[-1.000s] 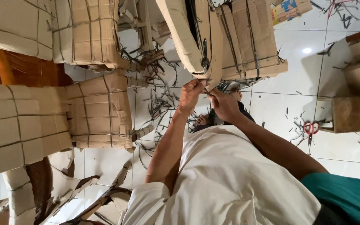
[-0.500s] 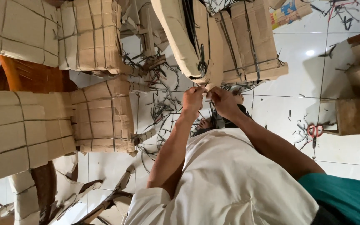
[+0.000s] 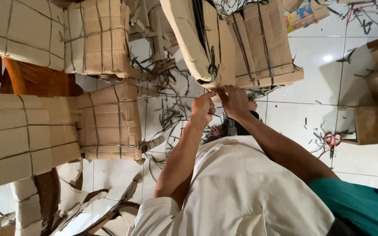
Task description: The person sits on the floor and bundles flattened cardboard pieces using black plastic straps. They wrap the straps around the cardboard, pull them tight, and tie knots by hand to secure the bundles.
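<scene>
1. The left hand [image 3: 203, 107] and right hand [image 3: 234, 100] meet, fingers pinched on a dark strap [image 3: 213, 65] at the near edge of a cardboard-wrapped bundle [image 3: 197, 39].
2. White floor tiles [image 3: 320, 61] carry strap scraps [image 3: 171, 116].
3. Red scissors [image 3: 331, 140] lie right.
4. Strapped cardboard parcels [image 3: 106, 122] stand left.

- cardboard-wrapped bundle [image 3: 206, 39] at 12 o'clock: matt brown corrugated paper, rough torn edges, bound with dark thin strapping
- left hand [image 3: 203, 107] and right hand [image 3: 234, 101]: bare skin, on the bundle's lower edge
- floor tiles [image 3: 311, 65]: glossy white ceramic, glare spot at 2 o'clock
- scissors [image 3: 332, 140] at 3 o'clock: red plastic handles
- shirt [image 3: 246, 196]: matt white cloth
- chair leg [image 3: 16, 74] at 9 o'clock: polished reddish wood
</scene>
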